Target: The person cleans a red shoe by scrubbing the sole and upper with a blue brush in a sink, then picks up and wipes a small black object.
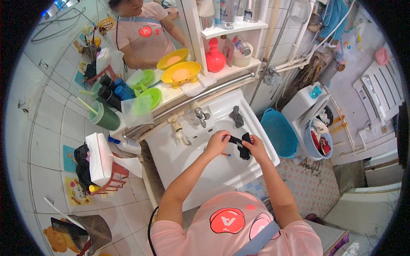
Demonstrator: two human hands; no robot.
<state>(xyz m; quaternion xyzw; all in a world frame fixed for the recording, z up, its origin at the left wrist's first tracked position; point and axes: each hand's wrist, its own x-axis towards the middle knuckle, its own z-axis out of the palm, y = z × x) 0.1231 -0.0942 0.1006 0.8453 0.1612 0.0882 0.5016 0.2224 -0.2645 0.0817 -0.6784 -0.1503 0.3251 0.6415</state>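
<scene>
Over the white washbasin (196, 166), both my hands hold a small black sock-like cloth (234, 140) stretched between them. My left hand (218, 142) pinches its left end with the fingers closed. At the other end, my right hand (255, 148) grips the bunched part, and some of the cloth hangs below its fingers. A crumpled dark grey cloth (236, 117) lies on the basin's far right rim, apart from my hands. Just under the held cloth, a thin orange and blue thing (225, 154) shows in the bowl; its kind is unclear.
A metal tap (200, 117) stands at the basin's back. Behind it, a ledge carries yellow soap dishes (181, 74) and green cups (105, 116). Right of the basin are a blue tub (278, 132) and a bucket of clothes (318, 138). A tissue pack (99, 158) hangs left.
</scene>
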